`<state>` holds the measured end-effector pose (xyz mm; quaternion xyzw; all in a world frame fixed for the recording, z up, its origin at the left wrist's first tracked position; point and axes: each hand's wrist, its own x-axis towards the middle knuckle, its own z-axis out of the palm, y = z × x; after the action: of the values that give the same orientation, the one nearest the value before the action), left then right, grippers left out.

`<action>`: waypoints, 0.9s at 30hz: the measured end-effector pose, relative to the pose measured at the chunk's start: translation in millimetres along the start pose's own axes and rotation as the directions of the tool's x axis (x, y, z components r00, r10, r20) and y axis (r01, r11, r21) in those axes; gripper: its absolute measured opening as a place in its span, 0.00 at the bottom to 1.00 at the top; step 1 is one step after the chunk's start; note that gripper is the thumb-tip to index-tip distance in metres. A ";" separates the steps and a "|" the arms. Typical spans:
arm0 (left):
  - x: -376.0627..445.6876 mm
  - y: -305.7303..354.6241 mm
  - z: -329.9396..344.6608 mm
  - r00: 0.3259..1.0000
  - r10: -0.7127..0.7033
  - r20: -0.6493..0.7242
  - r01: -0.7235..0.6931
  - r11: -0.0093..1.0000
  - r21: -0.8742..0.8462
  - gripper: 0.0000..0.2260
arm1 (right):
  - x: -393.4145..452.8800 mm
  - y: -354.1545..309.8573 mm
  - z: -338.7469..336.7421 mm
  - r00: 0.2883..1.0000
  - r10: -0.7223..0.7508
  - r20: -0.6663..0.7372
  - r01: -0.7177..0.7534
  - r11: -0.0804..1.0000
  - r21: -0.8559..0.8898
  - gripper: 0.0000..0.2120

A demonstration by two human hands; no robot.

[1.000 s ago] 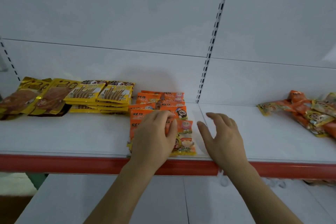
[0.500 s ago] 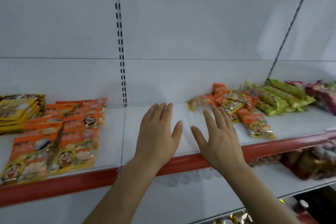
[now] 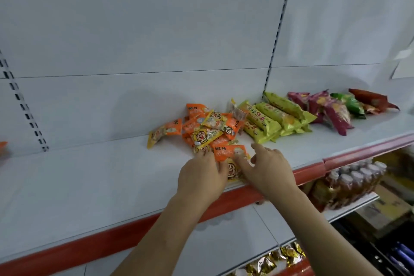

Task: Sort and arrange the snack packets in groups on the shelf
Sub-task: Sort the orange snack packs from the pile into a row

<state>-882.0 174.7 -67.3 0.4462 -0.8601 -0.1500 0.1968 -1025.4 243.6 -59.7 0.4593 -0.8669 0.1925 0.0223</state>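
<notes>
Both hands have reached the orange snack packet (image 3: 228, 157), left hand (image 3: 201, 177) and right hand (image 3: 270, 170) pinching its sides; lift it clear of the pile (image 3: 201, 130) just beyond.

A white shelf (image 3: 89, 186) with a smooth, matt painted finish, edged by a glossy red plastic-looking strip (image 3: 347, 155), carries orange snack packets (image 3: 208, 132) in shiny, crinkled film. Beside them, yellow-green packets (image 3: 275, 116) and magenta packets (image 3: 331, 110) show the same glossy wrapping. Below, bottles (image 3: 354, 184) sit under clear, reflective shrink-wrap, near gold foil packets (image 3: 275, 257).
</notes>
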 end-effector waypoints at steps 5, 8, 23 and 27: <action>22.8 2.4 8.9 0.988 -0.133 0.079 0.144 0.977 -0.156 0.18 | 11.4 0.4 1.2 0.994 0.059 0.093 -0.084 0.952 0.294 0.21; 28.8 6.2 10.2 0.979 -0.199 0.053 0.202 0.880 -0.430 0.16 | 9.8 -1.9 1.8 0.998 0.066 -0.004 -0.056 0.881 0.470 0.20; 48.4 -16.8 -2.8 0.844 -0.515 -0.148 0.256 0.630 -0.733 0.06 | 108.2 -13.7 27.8 0.958 -0.286 -0.015 0.286 0.957 -0.040 0.14; 46.6 -13.1 -3.3 0.815 -0.551 -0.180 0.254 0.618 -0.744 0.03 | 109.1 -2.2 25.4 0.890 -0.287 -0.354 0.327 0.943 0.058 0.15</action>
<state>-895.6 128.6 -60.6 0.5455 -0.5569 -0.4073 0.4758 -1083.1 147.6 -59.0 0.5510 -0.7535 0.3129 0.1754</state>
